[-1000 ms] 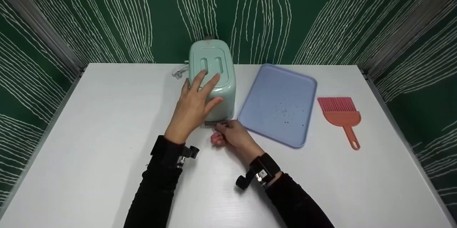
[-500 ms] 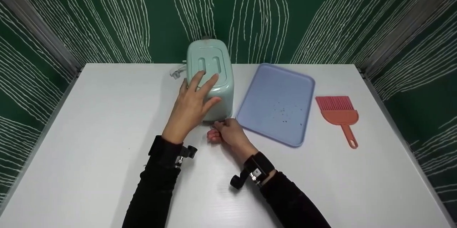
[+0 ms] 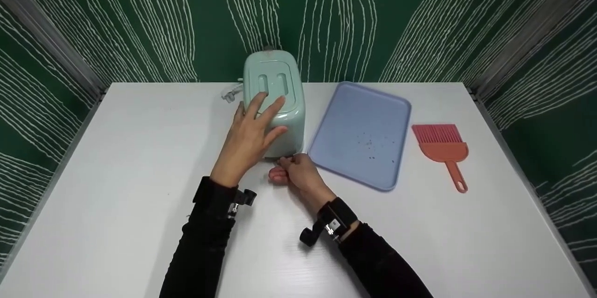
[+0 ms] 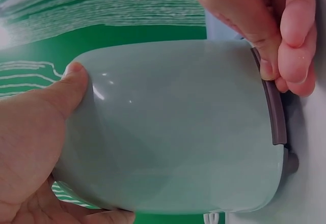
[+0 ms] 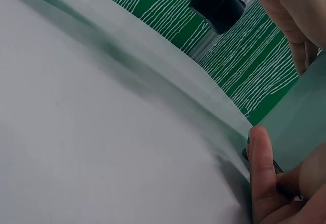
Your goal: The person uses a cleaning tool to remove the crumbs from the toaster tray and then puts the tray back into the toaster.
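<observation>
A mint-green toaster stands upright at the back of the white table, one narrow end facing me. My left hand rests on its near top edge with fingers spread. In the left wrist view, the left thumb lies at one side of the top. At the base, my right hand pinches the dark front edge of the crumb tray between thumb and fingertips. That edge sits close against the toaster's body, the remainder of the crumb tray being hidden.
A blue tray with dark crumbs lies right of the toaster. Farther right is a red brush, bristles pointing away. A bundled cable sits behind the toaster's left side. Green walls border the table.
The crumb tray, which stuck out of the toaster's base a second ago, has slid inward under my right hand. My left hand has stayed on the toaster. The whole head view has shifted slightly.
</observation>
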`<act>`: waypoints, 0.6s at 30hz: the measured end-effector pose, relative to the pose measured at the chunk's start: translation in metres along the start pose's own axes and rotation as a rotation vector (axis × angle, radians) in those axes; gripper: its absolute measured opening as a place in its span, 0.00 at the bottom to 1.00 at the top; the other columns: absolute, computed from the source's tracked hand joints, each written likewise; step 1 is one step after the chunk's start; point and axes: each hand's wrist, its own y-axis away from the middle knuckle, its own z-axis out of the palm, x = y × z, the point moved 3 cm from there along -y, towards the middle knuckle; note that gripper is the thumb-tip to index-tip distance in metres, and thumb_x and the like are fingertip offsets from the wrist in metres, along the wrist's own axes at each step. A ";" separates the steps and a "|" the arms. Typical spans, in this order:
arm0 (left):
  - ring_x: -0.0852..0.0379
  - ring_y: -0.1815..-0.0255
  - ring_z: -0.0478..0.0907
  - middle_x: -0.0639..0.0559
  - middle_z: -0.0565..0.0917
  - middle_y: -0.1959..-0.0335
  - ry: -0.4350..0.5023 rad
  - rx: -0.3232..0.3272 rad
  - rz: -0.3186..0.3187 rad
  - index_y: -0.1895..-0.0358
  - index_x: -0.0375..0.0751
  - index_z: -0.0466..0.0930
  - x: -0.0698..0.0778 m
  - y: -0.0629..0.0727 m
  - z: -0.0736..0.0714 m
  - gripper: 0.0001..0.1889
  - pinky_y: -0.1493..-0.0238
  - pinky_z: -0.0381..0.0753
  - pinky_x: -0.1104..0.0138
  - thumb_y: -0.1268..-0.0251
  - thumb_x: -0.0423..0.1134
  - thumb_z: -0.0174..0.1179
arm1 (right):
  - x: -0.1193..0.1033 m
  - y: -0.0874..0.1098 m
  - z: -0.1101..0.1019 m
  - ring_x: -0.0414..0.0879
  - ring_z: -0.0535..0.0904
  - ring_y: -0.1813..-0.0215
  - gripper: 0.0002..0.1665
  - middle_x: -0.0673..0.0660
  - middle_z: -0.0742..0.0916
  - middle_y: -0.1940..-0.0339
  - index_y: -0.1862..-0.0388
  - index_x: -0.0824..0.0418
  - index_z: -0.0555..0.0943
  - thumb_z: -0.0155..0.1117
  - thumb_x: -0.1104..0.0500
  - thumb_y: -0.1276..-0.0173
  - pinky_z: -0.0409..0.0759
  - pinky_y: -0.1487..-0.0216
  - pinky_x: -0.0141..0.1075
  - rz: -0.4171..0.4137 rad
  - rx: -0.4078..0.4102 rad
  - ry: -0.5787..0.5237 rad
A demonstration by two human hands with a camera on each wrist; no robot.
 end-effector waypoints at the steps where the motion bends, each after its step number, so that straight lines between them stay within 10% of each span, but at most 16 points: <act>1: 0.18 0.19 0.60 0.38 0.63 0.16 0.000 0.001 0.000 0.17 0.59 0.66 0.000 0.000 0.000 0.34 0.18 0.62 0.33 0.21 0.61 0.58 | 0.000 0.000 0.000 0.40 0.88 0.73 0.15 0.57 0.87 0.76 0.47 0.82 0.75 0.46 0.69 0.12 0.89 0.65 0.28 0.005 -0.007 0.000; 18: 0.14 0.18 0.56 0.45 0.52 0.10 -0.001 -0.034 -0.055 0.15 0.65 0.61 0.000 0.005 -0.003 0.35 0.44 0.82 0.27 0.19 0.63 0.55 | -0.027 0.032 -0.028 0.47 0.91 0.59 0.17 0.62 0.90 0.56 0.43 0.71 0.81 0.59 0.57 0.15 0.90 0.54 0.37 -0.064 -0.188 0.426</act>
